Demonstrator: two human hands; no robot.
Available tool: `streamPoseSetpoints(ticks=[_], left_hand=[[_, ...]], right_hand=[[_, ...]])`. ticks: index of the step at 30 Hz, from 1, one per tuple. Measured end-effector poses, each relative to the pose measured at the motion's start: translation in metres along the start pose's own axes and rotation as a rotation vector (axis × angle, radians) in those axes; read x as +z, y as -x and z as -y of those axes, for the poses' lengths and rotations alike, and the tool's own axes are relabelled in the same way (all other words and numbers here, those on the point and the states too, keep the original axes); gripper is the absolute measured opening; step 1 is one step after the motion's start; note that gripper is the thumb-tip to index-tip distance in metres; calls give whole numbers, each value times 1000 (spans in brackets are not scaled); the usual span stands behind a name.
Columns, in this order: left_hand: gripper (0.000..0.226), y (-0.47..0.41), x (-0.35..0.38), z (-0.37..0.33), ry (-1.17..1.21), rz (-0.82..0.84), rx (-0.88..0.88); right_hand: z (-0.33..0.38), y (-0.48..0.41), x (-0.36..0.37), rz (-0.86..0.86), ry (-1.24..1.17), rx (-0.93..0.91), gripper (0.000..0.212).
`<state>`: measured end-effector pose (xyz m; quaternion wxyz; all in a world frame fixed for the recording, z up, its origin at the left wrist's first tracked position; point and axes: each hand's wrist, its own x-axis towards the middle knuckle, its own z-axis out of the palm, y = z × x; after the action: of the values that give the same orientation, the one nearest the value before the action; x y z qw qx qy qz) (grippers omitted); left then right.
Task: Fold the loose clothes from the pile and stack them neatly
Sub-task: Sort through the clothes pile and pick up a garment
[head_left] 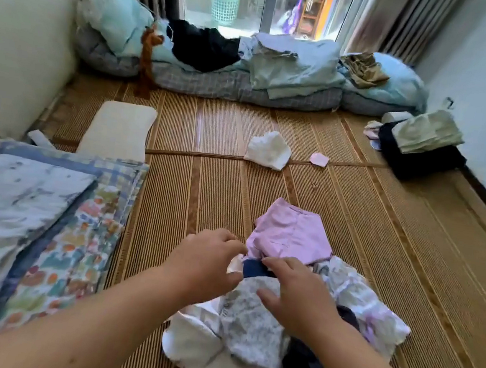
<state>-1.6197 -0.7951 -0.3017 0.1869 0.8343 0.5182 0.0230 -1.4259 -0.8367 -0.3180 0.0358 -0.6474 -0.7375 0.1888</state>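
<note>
A loose pile of clothes (250,333) lies on the bamboo mat just in front of me: white, grey-patterned, dark and floral pieces. At its far edge lies a flat lilac garment (291,233). My left hand (207,259) pinches a pale cloth edge beside a navy piece (255,269) at the near rim of the lilac garment. My right hand (298,296) rests on the grey-patterned cloth, its fingertips touching the navy piece. Whether the right hand grips anything is unclear.
Folded quilts (33,218) lie at the left. A crumpled white cloth (269,150) and a small pink piece (319,159) sit mid-mat. Stacked dark and green clothes (423,145) stand by the right wall. Bedding (294,67) lines the far window.
</note>
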Motion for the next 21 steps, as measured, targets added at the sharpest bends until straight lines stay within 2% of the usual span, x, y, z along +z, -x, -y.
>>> streamPoseSetpoints(ticks=[5,8,12,21], left_hand=[[52,-36,92,26,24,-105,35],[57,-67,146,45,42,-154,-3],[59,-99,199,65,87,-327,-16],[61,-66,248,50,104,-573,123]], right_hand=[[-38,-44,71,-95,-55,-89,54],[-55,-83,115,-126,33,-152,55],[-79,-122,146,-209,139,-228,57],[-95,-77,167,-340,263,-350,63]])
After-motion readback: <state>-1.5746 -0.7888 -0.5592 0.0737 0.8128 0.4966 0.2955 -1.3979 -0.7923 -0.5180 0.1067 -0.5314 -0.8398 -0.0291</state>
